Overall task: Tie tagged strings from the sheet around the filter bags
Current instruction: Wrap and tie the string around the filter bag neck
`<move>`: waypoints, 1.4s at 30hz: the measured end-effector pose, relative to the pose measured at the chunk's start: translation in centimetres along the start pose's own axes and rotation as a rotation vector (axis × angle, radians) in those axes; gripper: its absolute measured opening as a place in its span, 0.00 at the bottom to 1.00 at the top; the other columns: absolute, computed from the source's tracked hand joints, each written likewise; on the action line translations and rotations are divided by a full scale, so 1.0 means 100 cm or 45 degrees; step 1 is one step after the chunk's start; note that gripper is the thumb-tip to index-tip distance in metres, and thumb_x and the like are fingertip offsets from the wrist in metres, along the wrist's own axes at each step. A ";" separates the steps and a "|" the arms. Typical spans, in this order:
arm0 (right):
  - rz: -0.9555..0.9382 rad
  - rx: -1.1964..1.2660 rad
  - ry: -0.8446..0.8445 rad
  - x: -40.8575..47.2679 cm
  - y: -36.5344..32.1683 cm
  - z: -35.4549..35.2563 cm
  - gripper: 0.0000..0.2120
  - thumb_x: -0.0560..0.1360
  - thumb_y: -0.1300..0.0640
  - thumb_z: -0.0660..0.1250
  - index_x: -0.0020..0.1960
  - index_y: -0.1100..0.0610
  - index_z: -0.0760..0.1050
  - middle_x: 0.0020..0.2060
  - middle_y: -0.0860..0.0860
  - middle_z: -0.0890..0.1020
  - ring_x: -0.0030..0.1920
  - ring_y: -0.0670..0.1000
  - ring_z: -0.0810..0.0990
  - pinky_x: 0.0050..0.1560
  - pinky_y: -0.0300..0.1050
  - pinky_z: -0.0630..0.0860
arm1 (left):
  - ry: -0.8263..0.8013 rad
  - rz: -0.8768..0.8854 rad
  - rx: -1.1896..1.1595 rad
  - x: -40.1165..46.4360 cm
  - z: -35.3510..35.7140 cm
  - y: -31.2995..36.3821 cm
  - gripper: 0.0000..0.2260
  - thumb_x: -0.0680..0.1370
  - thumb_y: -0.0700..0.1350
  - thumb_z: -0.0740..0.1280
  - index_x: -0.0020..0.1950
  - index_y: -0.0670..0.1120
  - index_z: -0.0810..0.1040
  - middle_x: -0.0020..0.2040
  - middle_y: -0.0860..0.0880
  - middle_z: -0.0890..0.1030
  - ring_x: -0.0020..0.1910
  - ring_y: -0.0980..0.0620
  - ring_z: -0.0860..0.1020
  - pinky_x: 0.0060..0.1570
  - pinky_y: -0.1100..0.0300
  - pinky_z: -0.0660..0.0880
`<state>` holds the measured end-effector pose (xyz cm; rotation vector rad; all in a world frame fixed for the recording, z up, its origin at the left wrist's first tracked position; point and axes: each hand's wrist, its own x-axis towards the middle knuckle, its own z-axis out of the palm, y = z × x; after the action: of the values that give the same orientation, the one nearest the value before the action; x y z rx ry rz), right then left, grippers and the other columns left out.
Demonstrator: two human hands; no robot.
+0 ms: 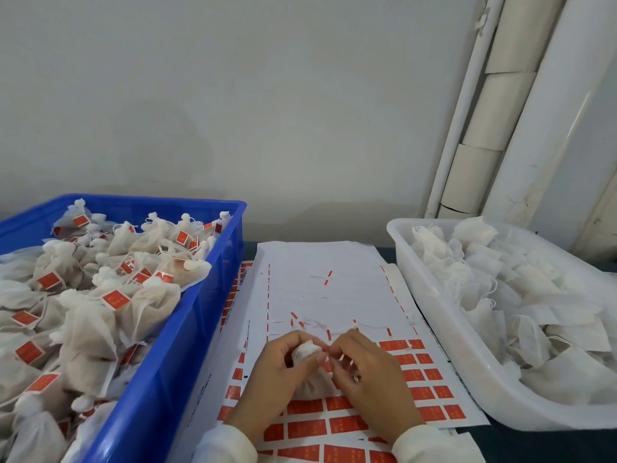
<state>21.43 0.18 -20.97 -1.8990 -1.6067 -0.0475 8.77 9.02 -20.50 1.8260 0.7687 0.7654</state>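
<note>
A white filter bag (pixel 309 382) sits on the tag sheet (pixel 334 289) between my hands, its neck gathered upward. My left hand (pixel 277 372) grips the gathered neck. My right hand (pixel 364 372) pinches a thin white string (pixel 367 326) at the bag's neck; the string trails up and right across the sheet. The sheet is white paper with rows of red tags (pixel 424 392) in its near part and torn red stubs further up.
A blue crate (pixel 187 349) at left is heaped with tied bags bearing red tags. A white tub (pixel 444 315) at right holds untied filter bags. Pale pipes (pixel 494 111) lean in the back right corner against the wall.
</note>
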 end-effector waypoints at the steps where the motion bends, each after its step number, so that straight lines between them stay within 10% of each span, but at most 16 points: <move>1: 0.004 -0.009 -0.002 0.000 0.000 -0.001 0.04 0.76 0.50 0.63 0.49 0.48 0.75 0.43 0.37 0.74 0.38 0.34 0.71 0.42 0.23 0.70 | 0.020 -0.001 -0.001 0.000 0.000 -0.001 0.02 0.74 0.49 0.68 0.46 0.56 0.78 0.45 0.60 0.79 0.47 0.59 0.77 0.39 0.75 0.73; 17: 0.262 -0.128 0.082 0.006 -0.003 -0.016 0.08 0.77 0.53 0.62 0.41 0.46 0.64 0.34 0.39 0.69 0.33 0.40 0.70 0.35 0.26 0.65 | 0.330 -0.119 -0.108 0.002 -0.005 0.001 0.01 0.72 0.48 0.71 0.41 0.55 0.80 0.37 0.63 0.81 0.40 0.61 0.80 0.36 0.72 0.75; 42: 0.297 -0.068 0.124 0.008 -0.003 -0.022 0.14 0.76 0.53 0.63 0.36 0.44 0.60 0.30 0.38 0.69 0.30 0.43 0.72 0.31 0.26 0.64 | 0.219 -0.043 0.209 -0.006 -0.017 0.015 0.06 0.72 0.48 0.70 0.38 0.58 0.77 0.40 0.63 0.79 0.41 0.61 0.78 0.40 0.73 0.74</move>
<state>22.13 -0.16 -18.77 -2.0800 -1.3239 -0.0830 7.36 9.01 -18.68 1.9046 0.9972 0.8668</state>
